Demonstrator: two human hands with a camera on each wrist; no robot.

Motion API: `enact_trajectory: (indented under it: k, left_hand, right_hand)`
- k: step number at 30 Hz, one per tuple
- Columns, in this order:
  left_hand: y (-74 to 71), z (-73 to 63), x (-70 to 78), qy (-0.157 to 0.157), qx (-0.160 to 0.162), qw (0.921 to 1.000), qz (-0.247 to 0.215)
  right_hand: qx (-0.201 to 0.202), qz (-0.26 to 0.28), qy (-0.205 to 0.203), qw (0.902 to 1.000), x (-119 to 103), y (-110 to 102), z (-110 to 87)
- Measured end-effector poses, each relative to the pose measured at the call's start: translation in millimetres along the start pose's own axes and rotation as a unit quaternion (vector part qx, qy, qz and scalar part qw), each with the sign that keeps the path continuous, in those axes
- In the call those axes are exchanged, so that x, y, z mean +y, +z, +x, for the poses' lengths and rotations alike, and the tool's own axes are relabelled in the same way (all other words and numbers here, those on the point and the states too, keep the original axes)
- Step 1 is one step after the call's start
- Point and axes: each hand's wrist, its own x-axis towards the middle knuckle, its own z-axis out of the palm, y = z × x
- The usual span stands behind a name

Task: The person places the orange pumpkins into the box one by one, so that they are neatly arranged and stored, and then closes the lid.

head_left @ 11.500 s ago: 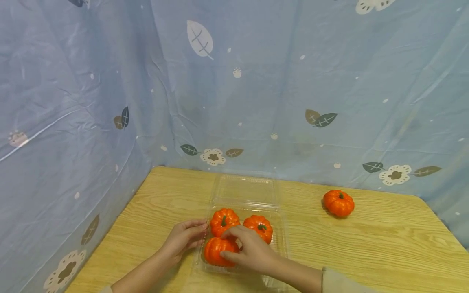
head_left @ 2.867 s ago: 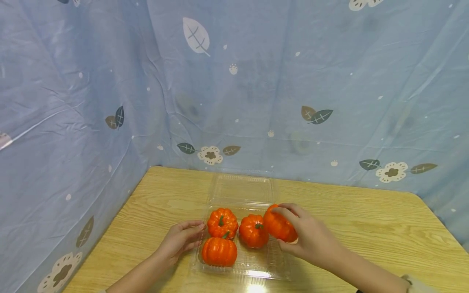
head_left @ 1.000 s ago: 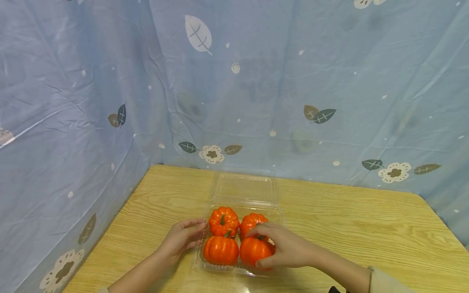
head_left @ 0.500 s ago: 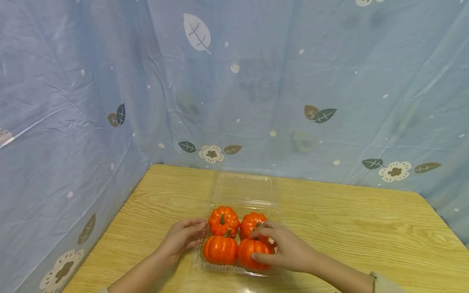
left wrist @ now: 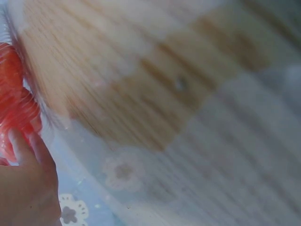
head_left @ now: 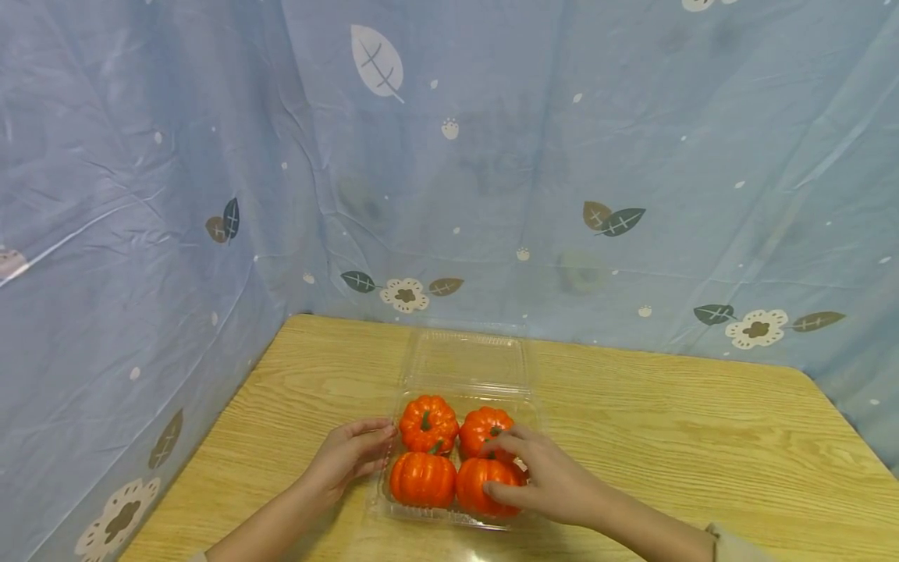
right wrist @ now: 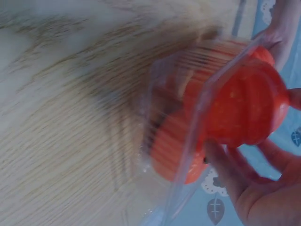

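Observation:
A clear plastic clamshell box (head_left: 456, 517) lies with its lid folded back, and orange mini pumpkins sit inside in two rows. My right hand (head_left: 551, 480) is curled over the front right pumpkin (head_left: 481, 499), thumb at its near side. In the right wrist view, the right-hand fingers (right wrist: 225, 165) and the thumb lie at opposite sides of that pumpkin. The back right pumpkin (head_left: 481, 428) is partly behind my fingertips. My left hand (head_left: 344, 460) rests its extended fingers along the box's left wall, beside the back left pumpkin (head_left: 428, 424) and front left pumpkin (head_left: 421, 480).
The transparent lid (head_left: 469, 359) reaches back towards the table's far edge. A wood-grain table (head_left: 667, 437) extends to both sides of the box. A blue patterned curtain (head_left: 492, 172) hangs behind and along the left side.
The pumpkin that lay at the table's back right was carried over and now sits in the box's front right. Since half a second ago, almost nothing moved. The left hand stayed at the box.

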Motion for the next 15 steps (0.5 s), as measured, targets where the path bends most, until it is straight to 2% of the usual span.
enact_trajectory:
  k: [3, 6, 15]
  left_hand:
    - [0.0, 0.3, -0.2, -0.002, -0.002, 1.0, -0.002]
    - [0.2, 0.4, -0.2, -0.003, -0.001, 1.0, -0.002]
    - [0.9, -0.2, 1.3, -0.002, 0.006, 1.0, 0.002]
  right_hand:
    - [0.023, -0.019, 0.011, 0.9995, -3.2, 0.2, -1.1]
    - [0.044, -0.034, 0.004, 0.9984, -5.7, 0.3, -1.2]
    - [0.035, -0.004, -0.027, 0.999, -3.2, 2.9, 1.8]
